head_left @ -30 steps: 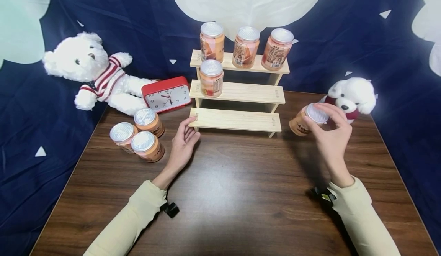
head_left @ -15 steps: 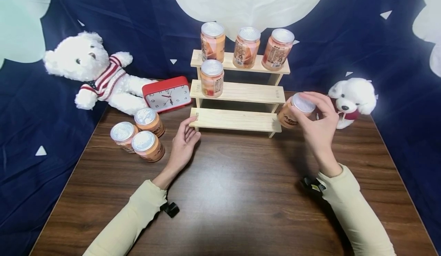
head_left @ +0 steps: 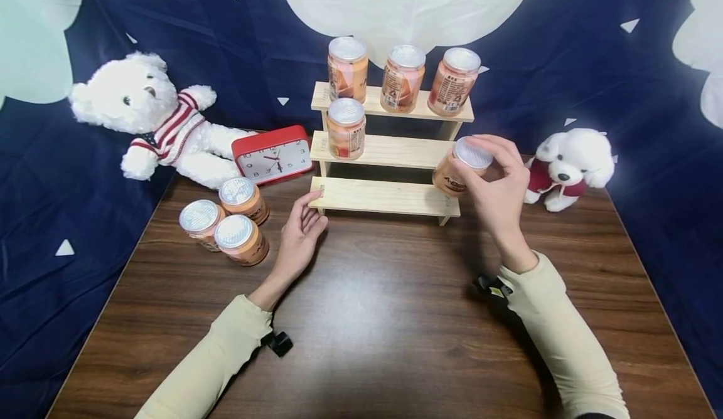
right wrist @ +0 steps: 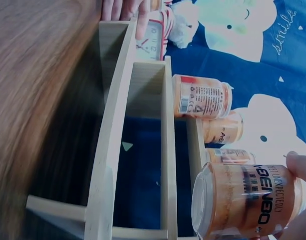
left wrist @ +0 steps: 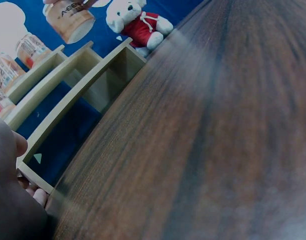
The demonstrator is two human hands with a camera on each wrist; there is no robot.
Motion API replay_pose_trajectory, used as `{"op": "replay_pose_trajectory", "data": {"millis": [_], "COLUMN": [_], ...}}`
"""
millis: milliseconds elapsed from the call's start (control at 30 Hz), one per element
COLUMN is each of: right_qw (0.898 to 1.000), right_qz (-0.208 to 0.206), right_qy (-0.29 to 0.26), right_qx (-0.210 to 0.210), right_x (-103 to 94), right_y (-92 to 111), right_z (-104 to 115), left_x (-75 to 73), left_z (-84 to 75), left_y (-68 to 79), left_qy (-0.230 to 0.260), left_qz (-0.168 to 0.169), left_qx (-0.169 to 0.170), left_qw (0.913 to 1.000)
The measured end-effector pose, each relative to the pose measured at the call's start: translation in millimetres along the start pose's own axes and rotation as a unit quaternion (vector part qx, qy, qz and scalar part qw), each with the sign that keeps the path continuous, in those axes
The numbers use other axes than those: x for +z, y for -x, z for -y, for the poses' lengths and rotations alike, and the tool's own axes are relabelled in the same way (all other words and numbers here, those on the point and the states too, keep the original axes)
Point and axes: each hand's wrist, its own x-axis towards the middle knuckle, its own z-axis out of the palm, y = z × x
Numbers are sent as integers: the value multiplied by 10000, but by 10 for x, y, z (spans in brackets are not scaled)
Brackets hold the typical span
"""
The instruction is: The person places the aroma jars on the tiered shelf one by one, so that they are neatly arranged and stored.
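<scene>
My right hand (head_left: 499,202) holds a peach-coloured jar (head_left: 450,177) by its clear lid, thumb on one side and fingers on the other. The jar is raised and tilted, overlapping the right end of the middle and lowest steps in the head view. My left hand (head_left: 297,231) grips the left end of the lowest step of a three-step wooden stand (head_left: 384,196), one finger above and others below it. Three similar jars line the top step, among them a middle jar (head_left: 403,80). A single jar (head_left: 346,129) stands at the left of the middle step.
Three more jars (head_left: 243,240) cluster on the brown table (head_left: 367,318) left of my left hand. Behind them are a red alarm clock (head_left: 273,155) and a white teddy bear (head_left: 141,105). A white plush dog (head_left: 570,168) sits at the right. A dark blue patterned cloth (head_left: 237,36) hangs behind.
My right hand has carried the jar left and upward, from beside the plush dog to over the right end of the stand. My left hand has stayed at the lowest step.
</scene>
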Motion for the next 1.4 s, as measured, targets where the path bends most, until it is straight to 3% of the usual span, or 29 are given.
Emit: {"op": "replay_pose_trajectory", "data": {"millis": [400, 633, 867, 1400], "right_qw": [9992, 9994, 9989, 9994], "right_qz": [356, 112, -24, -118], "right_qy": [-158, 261, 455, 311], "right_qx": [-65, -216, 67, 3], "right_x": [324, 507, 704, 881], "right_y": [-141, -195, -211, -201], "right_z": [-4, -89, -161, -330], "left_x": [-5, -2, -5, -6], "left_z": [-7, -6, 2, -3], "left_y": [-10, -15, -15, -11], "left_qy": [59, 49, 54, 72], "left_qz": [1, 23, 15, 36], "left_qx": [-20, -2, 5, 24], "left_qw": [10000, 10000, 10000, 10000]}}
